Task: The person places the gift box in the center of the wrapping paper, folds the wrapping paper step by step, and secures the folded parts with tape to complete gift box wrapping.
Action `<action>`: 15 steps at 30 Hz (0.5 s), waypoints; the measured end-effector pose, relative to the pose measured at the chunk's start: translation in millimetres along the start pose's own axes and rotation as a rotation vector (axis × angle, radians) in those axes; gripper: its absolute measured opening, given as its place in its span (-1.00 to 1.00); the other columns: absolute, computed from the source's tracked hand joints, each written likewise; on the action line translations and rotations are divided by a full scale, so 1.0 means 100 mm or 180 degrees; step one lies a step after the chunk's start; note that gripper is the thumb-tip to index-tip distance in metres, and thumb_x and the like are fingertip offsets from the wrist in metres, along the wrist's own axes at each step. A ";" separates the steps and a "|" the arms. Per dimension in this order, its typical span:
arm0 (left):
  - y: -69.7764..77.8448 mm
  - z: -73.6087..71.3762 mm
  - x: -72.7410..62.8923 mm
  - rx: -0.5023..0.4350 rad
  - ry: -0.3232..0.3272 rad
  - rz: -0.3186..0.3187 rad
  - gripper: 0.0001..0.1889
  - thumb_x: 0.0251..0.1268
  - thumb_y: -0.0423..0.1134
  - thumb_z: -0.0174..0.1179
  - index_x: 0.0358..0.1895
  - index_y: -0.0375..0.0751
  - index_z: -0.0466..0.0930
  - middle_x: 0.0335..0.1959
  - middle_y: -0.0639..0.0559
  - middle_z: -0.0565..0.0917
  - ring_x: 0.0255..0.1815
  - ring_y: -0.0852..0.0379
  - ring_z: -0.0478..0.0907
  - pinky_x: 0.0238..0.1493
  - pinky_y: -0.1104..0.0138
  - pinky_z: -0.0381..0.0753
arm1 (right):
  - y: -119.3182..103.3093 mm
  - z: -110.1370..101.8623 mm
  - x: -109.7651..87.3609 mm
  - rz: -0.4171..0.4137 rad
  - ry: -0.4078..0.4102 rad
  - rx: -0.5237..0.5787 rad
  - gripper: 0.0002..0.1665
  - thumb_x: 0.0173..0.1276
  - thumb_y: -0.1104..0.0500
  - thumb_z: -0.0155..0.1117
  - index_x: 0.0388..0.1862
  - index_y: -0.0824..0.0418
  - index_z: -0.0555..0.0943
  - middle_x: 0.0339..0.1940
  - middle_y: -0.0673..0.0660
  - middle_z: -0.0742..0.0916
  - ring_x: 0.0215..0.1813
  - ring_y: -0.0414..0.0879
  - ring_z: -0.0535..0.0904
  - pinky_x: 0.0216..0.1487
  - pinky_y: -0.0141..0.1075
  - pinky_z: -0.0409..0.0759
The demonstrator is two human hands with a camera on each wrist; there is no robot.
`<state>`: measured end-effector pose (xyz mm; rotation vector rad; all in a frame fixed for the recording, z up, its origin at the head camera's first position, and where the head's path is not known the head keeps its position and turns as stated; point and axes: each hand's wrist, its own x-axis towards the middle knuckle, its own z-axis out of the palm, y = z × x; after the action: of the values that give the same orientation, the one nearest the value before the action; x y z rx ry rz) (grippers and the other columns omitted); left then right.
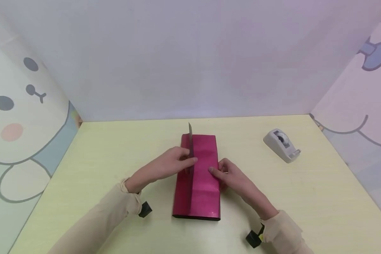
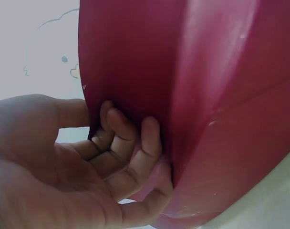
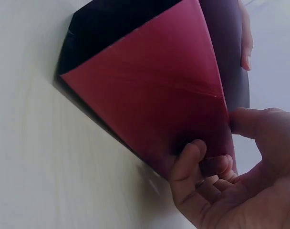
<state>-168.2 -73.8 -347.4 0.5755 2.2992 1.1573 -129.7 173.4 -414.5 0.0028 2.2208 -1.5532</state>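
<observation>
A glossy magenta paper sheet [image 1: 204,201], dark on its inner face, lies folded into a long hollow shape on the table. One flap [image 1: 191,141] of it stands up along its length. My left hand [image 1: 168,164] pinches that flap, thumb on one face and fingers curled against the other, as the left wrist view shows. At the right long edge, my right hand [image 1: 236,178] grips the folded paper, its thumb on top and its fingers curled against the side [image 3: 150,90]. In the right wrist view the near end gapes with a dark interior [image 3: 107,33].
A pale grey tape dispenser [image 1: 282,145] with a roll of tape stands at the right on the light wooden table [image 1: 120,141]. A plain wall [image 1: 190,70] rises behind the table, and panels with cartoon drawings [image 1: 22,116] flank it.
</observation>
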 end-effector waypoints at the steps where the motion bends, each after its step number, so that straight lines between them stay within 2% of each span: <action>1: 0.00 0.00 0.00 0.0031 0.0003 -0.0005 -0.69 0.61 -0.10 0.10 -0.35 -0.18 0.53 -0.58 0.07 0.42 -0.52 0.17 0.25 -0.38 0.32 0.36 | 0.01 0.01 0.00 -0.0022 -0.0018 0.0010 -0.55 0.55 -0.09 0.27 -0.06 0.24 0.36 -0.23 0.17 0.67 -0.35 -0.07 0.60 -0.27 -0.26 0.62; 4: -0.01 0.01 0.00 0.0114 0.0032 -0.0016 -0.69 0.60 -0.10 0.10 -0.37 -0.17 0.53 -0.57 0.07 0.46 -0.52 0.17 0.30 -0.38 0.32 0.39 | 0.01 0.02 0.02 -0.0073 -0.0052 0.0043 -0.54 0.59 -0.12 0.21 -0.04 0.25 0.35 -0.22 0.18 0.68 -0.34 -0.08 0.62 -0.27 -0.25 0.63; 8: 0.00 0.03 0.01 0.0205 0.0036 -0.0034 -0.68 0.60 -0.10 0.11 -0.39 -0.17 0.51 -0.58 0.07 0.46 -0.53 0.18 0.33 -0.40 0.33 0.40 | 0.01 0.00 0.03 -0.0082 -0.0146 0.0144 -0.48 0.69 -0.21 -0.04 0.03 0.27 0.36 -0.23 0.18 0.64 -0.29 -0.03 0.62 -0.22 -0.23 0.65; 11: 0.02 0.07 0.05 0.0346 0.0023 -0.0058 -0.67 0.59 -0.10 0.12 -0.42 -0.15 0.48 -0.61 0.08 0.44 -0.56 0.20 0.34 -0.43 0.36 0.38 | 0.02 -0.03 0.03 -0.0127 -0.0259 0.0235 -0.38 0.73 -0.26 -0.27 0.00 0.28 0.39 -0.28 0.18 0.59 -0.30 0.00 0.60 -0.22 -0.20 0.67; 15: 0.07 0.15 0.09 0.0626 0.0052 -0.0143 -0.64 0.57 -0.12 0.14 -0.50 -0.12 0.45 -0.66 0.10 0.39 -0.60 0.22 0.33 -0.48 0.40 0.36 | 0.02 -0.04 0.04 -0.0189 -0.0351 0.0334 -0.25 0.71 -0.33 -0.41 -0.10 0.30 0.41 -0.35 0.17 0.54 -0.36 -0.01 0.58 -0.27 -0.18 0.67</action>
<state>-165.7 -55.6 -351.6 0.5842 2.4440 0.9243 -134.6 176.8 -416.8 -0.1159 2.0701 -1.6588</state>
